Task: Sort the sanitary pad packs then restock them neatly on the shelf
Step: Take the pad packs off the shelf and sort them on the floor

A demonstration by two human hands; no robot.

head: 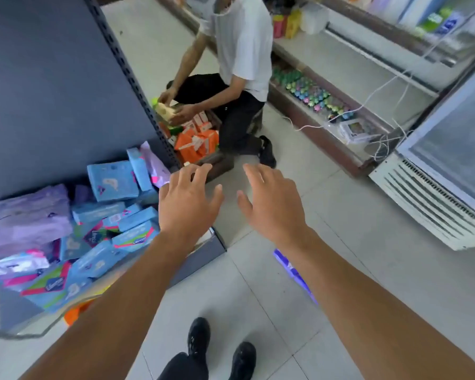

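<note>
Two bare hands reach forward over a pale tiled floor (258, 297) in a shop aisle. Largest in view is a grey shelf unit (52, 86) filling the left side, its perforated upright running diagonally down. On its low shelf lies a jumbled heap of sanitary pad packs (74, 229): mostly light blue ones, some leaning upright, others flat, with lilac packs (25, 215) at the far left and pink-edged ones mixed in. At right stands a white chest cooler (436, 193) with a vented base. Beyond, another person (236, 64) in a white shirt and dark trousers kneels by a box of orange packets (200, 144), handling a small carton. The left hand (188, 201) hovers above the shelf's right end, fingers spread and relaxed, holding nothing. The right hand (269, 204) hangs beside it over the floor, likewise spread and empty. One purple pack (291, 270) lies on the floor, partly hidden under the right forearm. Black shoes (220, 349) show at the bottom.
</note>
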